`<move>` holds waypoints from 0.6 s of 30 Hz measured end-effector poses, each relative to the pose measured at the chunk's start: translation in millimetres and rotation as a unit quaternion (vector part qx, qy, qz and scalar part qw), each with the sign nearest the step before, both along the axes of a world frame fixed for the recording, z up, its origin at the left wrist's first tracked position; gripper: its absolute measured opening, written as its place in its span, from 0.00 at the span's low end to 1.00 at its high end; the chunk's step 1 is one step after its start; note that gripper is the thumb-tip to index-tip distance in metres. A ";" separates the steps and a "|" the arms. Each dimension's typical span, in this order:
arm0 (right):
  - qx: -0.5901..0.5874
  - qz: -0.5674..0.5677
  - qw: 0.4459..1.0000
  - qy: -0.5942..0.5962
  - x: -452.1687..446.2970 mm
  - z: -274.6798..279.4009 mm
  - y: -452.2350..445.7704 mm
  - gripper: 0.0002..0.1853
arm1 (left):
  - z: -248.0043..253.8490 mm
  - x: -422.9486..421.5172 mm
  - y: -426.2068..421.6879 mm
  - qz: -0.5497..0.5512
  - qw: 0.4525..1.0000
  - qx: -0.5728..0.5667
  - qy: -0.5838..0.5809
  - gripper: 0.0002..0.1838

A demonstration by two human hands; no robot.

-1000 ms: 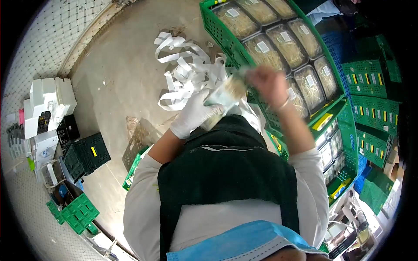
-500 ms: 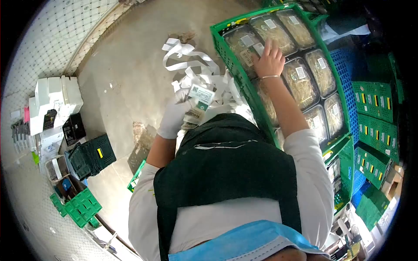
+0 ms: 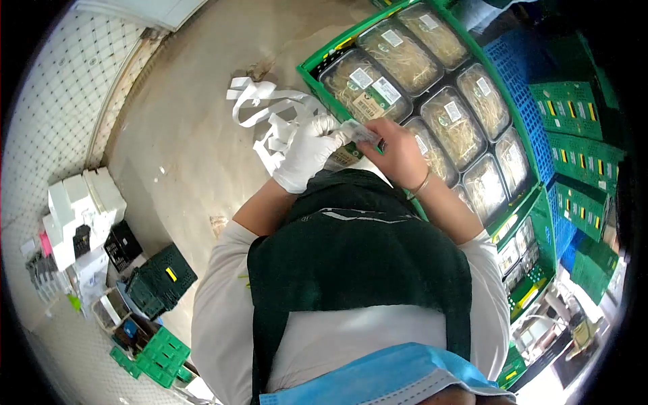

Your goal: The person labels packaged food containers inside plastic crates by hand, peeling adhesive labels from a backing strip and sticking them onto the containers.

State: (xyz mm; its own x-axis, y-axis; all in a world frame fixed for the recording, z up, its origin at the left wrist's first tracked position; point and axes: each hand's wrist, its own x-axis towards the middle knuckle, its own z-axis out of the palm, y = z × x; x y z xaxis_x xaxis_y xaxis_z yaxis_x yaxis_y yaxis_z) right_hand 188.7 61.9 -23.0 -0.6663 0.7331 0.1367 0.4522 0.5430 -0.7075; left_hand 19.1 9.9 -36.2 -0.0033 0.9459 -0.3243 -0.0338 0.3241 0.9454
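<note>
My left hand [image 3: 307, 156], in a white glove, is closed on labels [image 3: 346, 156] whose printed faces show only partly below its fingers. Between both hands a pale, partly see-through label [image 3: 359, 132] is stretched. My bare right hand [image 3: 399, 154] pinches its other end with thumb and fingers. Both hands meet above the apron, beside the near wall of a green crate [image 3: 312, 75]. Inside the crate lie several clear-lidded black trays of pale sprout-like strands [image 3: 453, 128]. The tray [image 3: 343, 75] closest to my hands bears a white, green and tan label on its lid.
White strips of backing paper [image 3: 260, 101] lie tangled on the floor left of the crate. Green crates [image 3: 574, 158] and blue crates [image 3: 513, 61] are stacked at the right. White boxes [image 3: 84, 199] and a dark green crate [image 3: 158, 280] stand along the left wall.
My right hand has left the crate's top-left tray and come back to my left hand, now gripping a label there. My left hand has shifted slightly right. The view has turned a little.
</note>
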 end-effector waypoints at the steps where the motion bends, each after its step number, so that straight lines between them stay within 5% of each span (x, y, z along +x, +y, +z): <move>1: -0.005 -0.025 0.999 0.032 -1.4 1.7 4.2 0.14 | 3.3 -0.9 4.3 0.022 0.999 -0.021 0.028 0.06; 4: 0.032 -0.170 0.985 0.015 8.2 7.6 55.6 0.05 | 11.6 -14.2 18.3 -0.129 0.972 -0.017 0.195 0.09; 5: 0.078 -0.214 0.973 -0.023 13.0 16.4 84.2 0.07 | -11.1 -18.3 19.8 -0.114 0.990 0.036 0.075 0.08; 6: 0.048 -0.243 0.969 -0.026 23.6 2.1 115.2 0.12 | -16.0 -23.8 20.2 -0.075 0.995 -0.046 -0.039 0.09; 10: 0.225 -0.287 0.887 -0.283 30.5 -86.1 162.1 0.23 | -10.3 -50.9 27.7 -0.002 0.984 -0.126 -0.127 0.12; 11: 0.152 -0.267 0.884 -0.351 26.3 -89.9 160.4 0.26 | -7.1 -54.5 28.9 0.007 0.981 -0.120 -0.155 0.14; 14: 0.256 -0.348 0.848 -0.307 26.5 -84.5 141.6 0.29 | -12.4 -61.7 32.7 -0.044 0.984 -0.055 -0.164 0.16; 16: 0.204 -0.323 0.899 -0.215 21.5 -61.8 120.8 0.30 | -11.7 -55.0 39.2 -0.040 0.975 -0.072 -0.208 0.16; 17: 0.041 -0.255 0.955 -0.148 20.4 -54.6 105.1 0.27 | -18.7 -48.1 40.4 -0.036 0.982 -0.030 -0.181 0.14; 18: -0.214 -0.157 0.963 0.051 4.7 -17.1 80.0 0.24 | -22.6 -43.8 40.2 -0.032 0.988 0.008 -0.153 0.12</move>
